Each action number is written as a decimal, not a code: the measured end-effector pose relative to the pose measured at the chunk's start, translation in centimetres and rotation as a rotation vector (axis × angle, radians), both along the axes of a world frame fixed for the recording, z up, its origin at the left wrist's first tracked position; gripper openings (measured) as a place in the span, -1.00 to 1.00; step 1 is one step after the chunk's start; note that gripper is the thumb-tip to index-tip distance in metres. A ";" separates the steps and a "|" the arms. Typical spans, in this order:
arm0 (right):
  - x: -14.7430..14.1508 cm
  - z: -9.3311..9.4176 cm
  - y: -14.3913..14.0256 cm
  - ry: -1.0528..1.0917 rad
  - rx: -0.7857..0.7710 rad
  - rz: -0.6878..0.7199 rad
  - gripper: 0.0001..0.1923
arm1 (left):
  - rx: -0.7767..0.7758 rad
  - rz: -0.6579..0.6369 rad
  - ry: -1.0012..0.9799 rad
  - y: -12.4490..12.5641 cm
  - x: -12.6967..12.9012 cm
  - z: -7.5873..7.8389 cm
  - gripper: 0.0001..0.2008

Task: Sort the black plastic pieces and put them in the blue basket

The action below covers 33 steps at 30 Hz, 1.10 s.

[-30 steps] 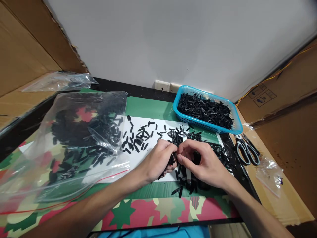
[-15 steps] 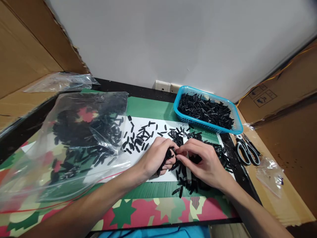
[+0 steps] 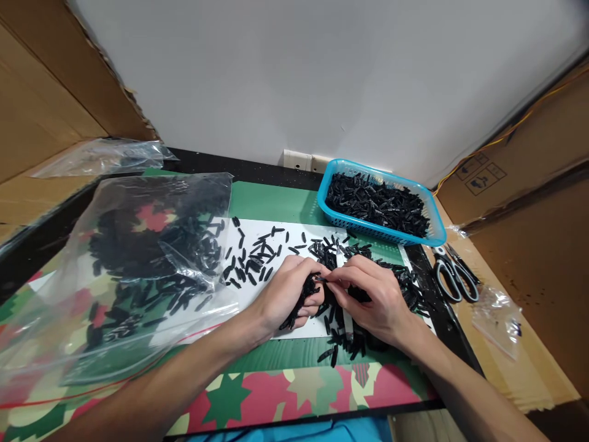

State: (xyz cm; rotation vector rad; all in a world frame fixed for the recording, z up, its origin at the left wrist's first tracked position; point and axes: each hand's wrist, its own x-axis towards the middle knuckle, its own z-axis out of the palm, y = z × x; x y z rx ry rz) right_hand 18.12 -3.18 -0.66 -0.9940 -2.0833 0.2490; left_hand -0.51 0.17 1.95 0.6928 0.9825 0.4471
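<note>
In the head view, take the blue basket (image 3: 440,224), filled with black strips, as the landmark. Nearer the wearer than the basket, the left hand (image 3: 288,285) curls round a clump of black strips (image 3: 301,305), some poking out past the fingers. Just beside it, the right hand (image 3: 375,291) has thumb and forefinger pinched together on what looks like a dark sliver at the clump's edge.

The likeliest slip is from the clump: if the left fingers loosen, strips could drop onto the white paper (image 3: 251,298) and mix with the loose strips (image 3: 260,252) left of and nearer than the basket. A pinch this fine might also lose the sliver, or pull out several stuck together. The right hand hangs over a heap (image 3: 407,285) just in front of the basket, so a low wrist could scatter it. Farther left of the basket, the left forearm passes over the zip bag (image 3: 184,261) and could drag it. The scissors (image 3: 456,285), right of and nearer than the basket, seem out of harm's way.
</note>
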 end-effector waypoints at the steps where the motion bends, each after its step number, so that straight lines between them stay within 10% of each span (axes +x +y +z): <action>1: 0.0 0.0 0.0 0.010 0.025 -0.008 -0.89 | -0.006 0.009 0.000 0.0 0.0 0.0 -0.82; 17: 1.0 -0.6 0.1 -0.067 0.177 -0.078 -0.86 | 0.050 -0.081 -0.116 -0.2 -0.3 -0.5 -0.63; 33: 0.6 1.2 0.5 0.412 -0.638 -0.033 -0.71 | 0.044 -0.059 -0.174 -0.3 -0.4 -0.4 -0.71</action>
